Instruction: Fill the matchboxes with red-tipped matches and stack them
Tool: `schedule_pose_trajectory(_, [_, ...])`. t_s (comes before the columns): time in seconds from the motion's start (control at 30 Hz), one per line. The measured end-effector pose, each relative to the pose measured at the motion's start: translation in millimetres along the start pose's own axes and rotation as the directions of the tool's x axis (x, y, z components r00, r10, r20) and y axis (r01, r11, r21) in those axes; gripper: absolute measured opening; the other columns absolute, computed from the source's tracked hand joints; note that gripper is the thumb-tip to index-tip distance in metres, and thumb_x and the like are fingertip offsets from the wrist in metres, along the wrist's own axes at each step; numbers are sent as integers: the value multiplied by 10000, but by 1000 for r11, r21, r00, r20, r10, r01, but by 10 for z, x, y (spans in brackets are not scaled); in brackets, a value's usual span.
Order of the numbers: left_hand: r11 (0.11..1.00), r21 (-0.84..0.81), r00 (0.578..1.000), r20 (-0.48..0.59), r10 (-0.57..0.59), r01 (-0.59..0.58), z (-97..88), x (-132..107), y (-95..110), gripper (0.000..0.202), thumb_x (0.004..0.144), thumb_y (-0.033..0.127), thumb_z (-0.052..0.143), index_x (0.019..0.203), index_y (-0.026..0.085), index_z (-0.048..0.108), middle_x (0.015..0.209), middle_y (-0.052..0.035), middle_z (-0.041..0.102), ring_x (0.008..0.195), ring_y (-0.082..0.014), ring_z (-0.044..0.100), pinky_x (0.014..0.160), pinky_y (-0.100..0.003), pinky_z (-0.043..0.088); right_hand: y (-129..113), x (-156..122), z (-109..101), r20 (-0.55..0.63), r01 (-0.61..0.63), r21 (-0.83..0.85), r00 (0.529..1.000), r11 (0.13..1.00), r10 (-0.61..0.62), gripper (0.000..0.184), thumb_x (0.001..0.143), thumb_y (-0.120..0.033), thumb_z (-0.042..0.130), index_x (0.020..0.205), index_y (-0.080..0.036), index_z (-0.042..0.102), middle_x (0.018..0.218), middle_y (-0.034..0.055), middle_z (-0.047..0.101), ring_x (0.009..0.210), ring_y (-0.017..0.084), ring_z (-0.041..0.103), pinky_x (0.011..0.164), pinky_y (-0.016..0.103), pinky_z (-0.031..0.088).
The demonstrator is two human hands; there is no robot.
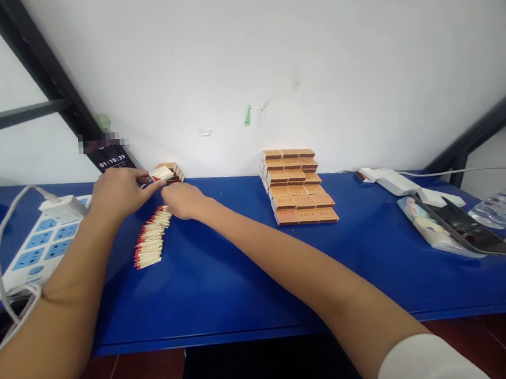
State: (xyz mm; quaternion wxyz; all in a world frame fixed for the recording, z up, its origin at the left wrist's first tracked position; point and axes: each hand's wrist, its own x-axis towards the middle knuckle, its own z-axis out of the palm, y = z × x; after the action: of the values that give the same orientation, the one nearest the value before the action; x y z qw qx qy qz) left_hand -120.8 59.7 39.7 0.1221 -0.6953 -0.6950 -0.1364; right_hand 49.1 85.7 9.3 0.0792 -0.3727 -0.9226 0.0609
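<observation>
My left hand point(125, 190) pinches a small white matchbox tray point(160, 173) between thumb and fingers, and red-tipped matches show inside it. Close beside it on the right, my right hand point(183, 200) is closed, its fingertips turned down and away. Whatever those fingers hold is hidden. Just under both hands, a row of loose matches point(152, 240) lies fanned on the blue table point(226, 295), red heads mostly to the left. A few orange matchboxes point(178, 173) stand behind the tray, partly covered by it.
Orange matchboxes point(298, 189) rise in a stepped stack near the wall. On the left lie a power strip point(35, 245) with a white cable and a phone point(110, 158) showing a timer. White boxes point(395, 180), a dark phone-like slab point(463, 224) and a clear plastic bottle point(505, 203) are at right.
</observation>
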Motion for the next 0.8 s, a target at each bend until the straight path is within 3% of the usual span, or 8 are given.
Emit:
schedule_pose_trajectory(0.3, [998,27,999,9,52,-52,62,19,-13,697,1004,745,548,1250,178,870,1043,-172,854,995,-390,753,751,-406,445,-38,-123,-44,4,20,-62,1000,998,-19,325,1067,-131,619,1384,-70,653,1400,255,744,1335,329,726,1063,426,628])
schedule_pose_trajectory(0.5, [994,17,991,86,107,-109,86,50,-32,605,976,682,616,1174,174,875,957,-154,841,937,-379,750,747,-393,427,123,-220,-28,16,35,-19,999,999,-34,202,1079,-197,642,1241,-118,733,1288,203,801,1212,336,766,976,412,625])
schedule_pose_trajectory(0.63, [981,-18,973,124,193,-192,105,56,-20,618,966,695,610,1092,153,878,846,-153,805,834,-347,720,735,-382,416,298,-312,-111,-3,20,69,1000,997,-20,137,1065,-218,686,1107,-128,779,1168,168,826,1077,283,772,885,335,560])
schedule_pose_trajectory(0.8, [946,-200,945,156,289,-256,149,21,56,633,885,755,676,1063,188,892,782,-110,791,724,-295,695,709,-357,421,521,-332,-233,-120,10,220,993,976,17,115,1051,-196,696,1046,-135,793,1010,88,815,890,193,715,770,277,451])
